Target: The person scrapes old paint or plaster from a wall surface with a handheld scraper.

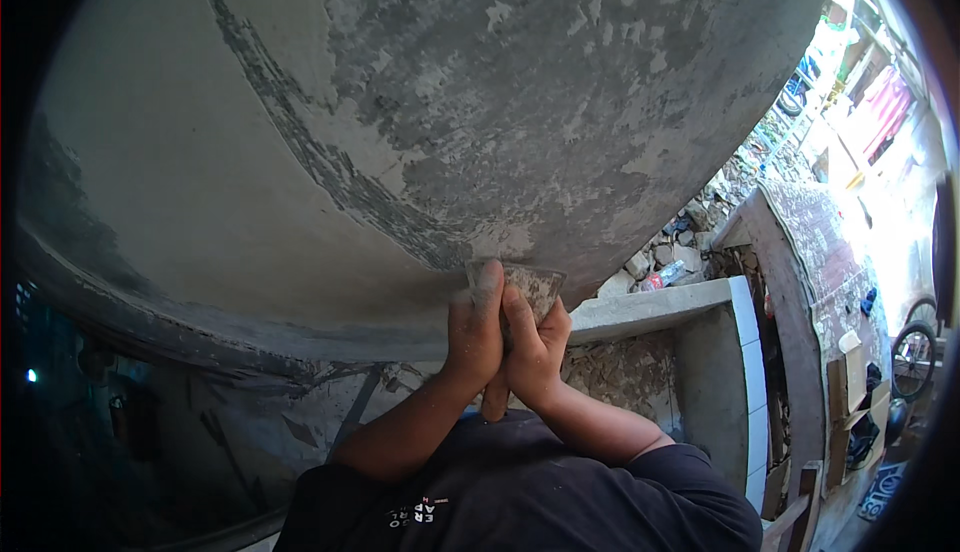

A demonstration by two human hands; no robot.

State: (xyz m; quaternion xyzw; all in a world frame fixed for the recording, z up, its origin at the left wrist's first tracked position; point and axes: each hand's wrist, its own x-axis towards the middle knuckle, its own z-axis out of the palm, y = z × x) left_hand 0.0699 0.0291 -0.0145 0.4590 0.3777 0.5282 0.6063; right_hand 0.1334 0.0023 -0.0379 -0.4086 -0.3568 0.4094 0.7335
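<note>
Both my hands hold one broad-bladed scraper (541, 287) with a wooden handle whose end sticks out below them. My left hand (478, 334) is wrapped around the tool, its thumb laid up along the blade. On the other side my right hand (534, 349) grips it too, with fingers pressed near the blade. The blade's wide edge is at the lower part of a plastered wall (525, 117); whether it touches cannot be told. Rough dark grey patches show on this wall beside smoother, paler plaster (210, 192). A scraped dark streak runs down to the blade.
A low concrete ledge (652, 306) and a white-tiled edge (750, 372) stand at the right. Beyond lie rubble (679, 252), a plastic bottle (666, 274), an open cardboard box (855, 409) and a bicycle wheel (913, 349). Dark clutter fills the lower left.
</note>
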